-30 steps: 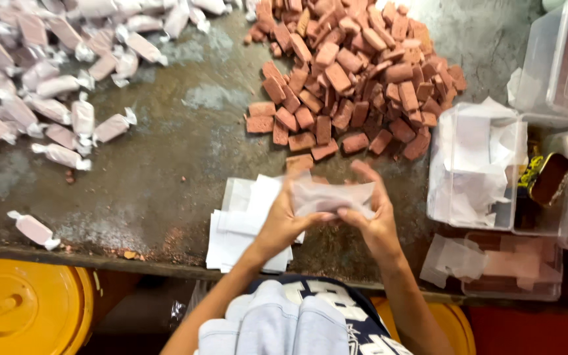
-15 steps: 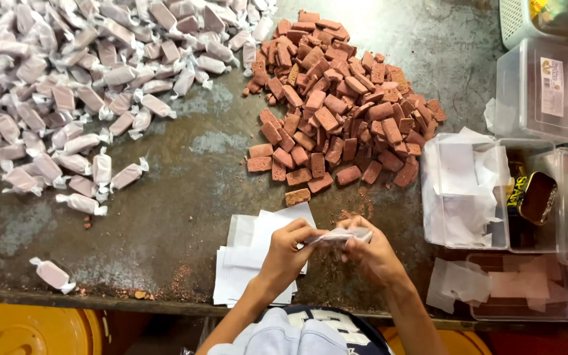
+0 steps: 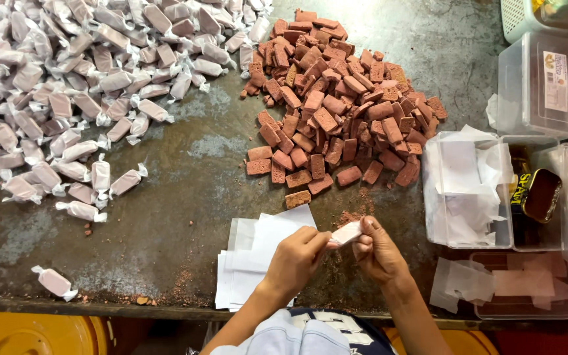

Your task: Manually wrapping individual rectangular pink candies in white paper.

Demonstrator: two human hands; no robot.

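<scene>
- The wrapped sweet is a small oblong block, pale pink under thin white paper, held level between the two hands just above the table.
- The left hand has its fingers closed together on the sweet's left end, pinching the paper there.
- The right hand has its fingers curled and clamped on the sweet's right end, thumb on top.
- Under the left hand lies a stack of white papers, flat, close to the table's near edge.
- Beyond the hands is the heap of brown blocks; one loose block lies just past the papers, with crumbs beside it.
- To the far left spreads the pile of wrapped sweets; a single one lies apart near the front edge.
- Between the two piles runs a bare, stained strip of table down towards the papers.
- To the right, clear plastic boxes stand close together, the nearest just beside the right hand.
</scene>
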